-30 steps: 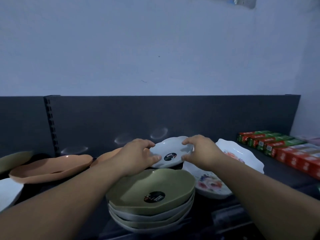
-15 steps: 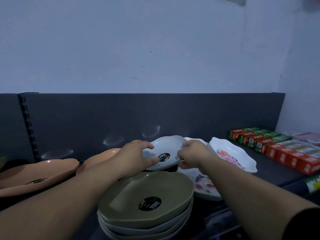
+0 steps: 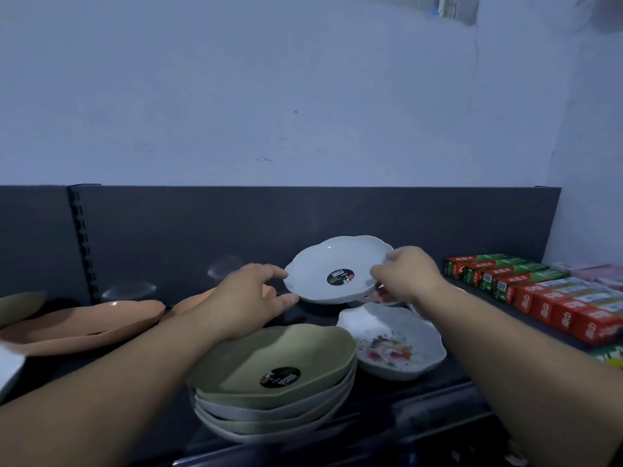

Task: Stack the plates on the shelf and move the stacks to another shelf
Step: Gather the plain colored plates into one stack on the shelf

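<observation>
Both hands are holding a white plate [image 3: 337,269] over the shelf [image 3: 448,385].

The left hand [image 3: 247,294] is pinching the plate's rim at 9 o'clock, thumb under and fingers on top; the right hand [image 3: 409,274] is gripping the rim at 3 o'clock. The plate is tilting toward the camera, showing a black sticker. The stack [image 3: 274,389], green plate on top, is sitting at 6 o'clock of it, a floral plate [image 3: 392,342] at 5 o'clock, peach plates [image 3: 87,323] at 9 o'clock, red boxes [image 3: 553,298] at 3 o'clock.
</observation>
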